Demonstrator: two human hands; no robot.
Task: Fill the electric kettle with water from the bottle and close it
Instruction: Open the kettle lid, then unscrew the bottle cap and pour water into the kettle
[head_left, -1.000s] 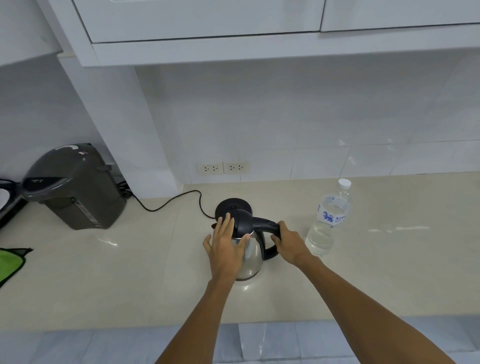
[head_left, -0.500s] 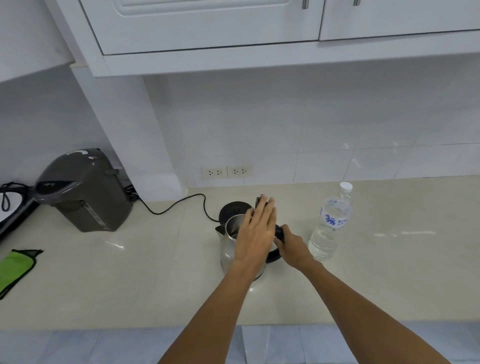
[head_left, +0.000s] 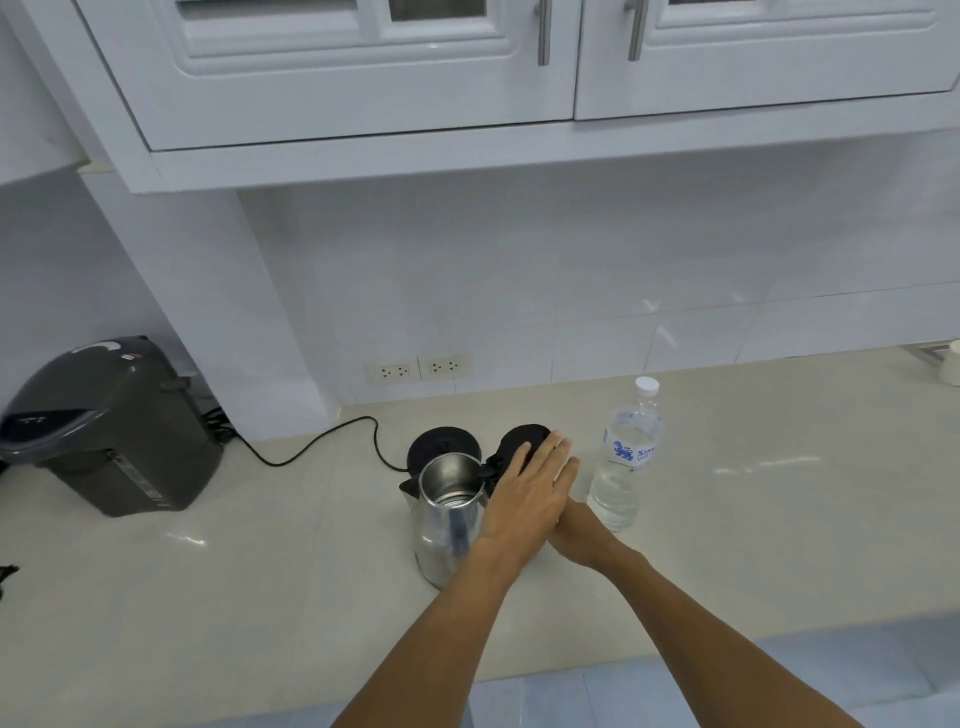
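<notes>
The steel electric kettle (head_left: 447, 525) stands on the beige counter (head_left: 260, 597), just in front of its round black base (head_left: 441, 447). Its black lid (head_left: 522, 441) is swung back to the right, and the inside shows bare metal. My left hand (head_left: 524, 499) lies flat and open over the handle, fingertips against the lid. My right hand (head_left: 579, 535) is under it at the kettle's handle, with its fingers hidden. The clear water bottle (head_left: 623, 467), white cap on and partly full, stands upright just right of both hands.
A dark grey hot-water dispenser (head_left: 109, 431) sits at the left, and a black cord (head_left: 311, 447) runs from it towards the kettle base. Wall sockets (head_left: 418, 369) are behind. White cabinets (head_left: 363, 78) hang overhead. A white object (head_left: 953, 364) is at the far right edge.
My left hand left the kettle's side and swung the lid open to the right. The kettle's inside is now exposed. My right hand stayed at the handle, and the view tilted up.
</notes>
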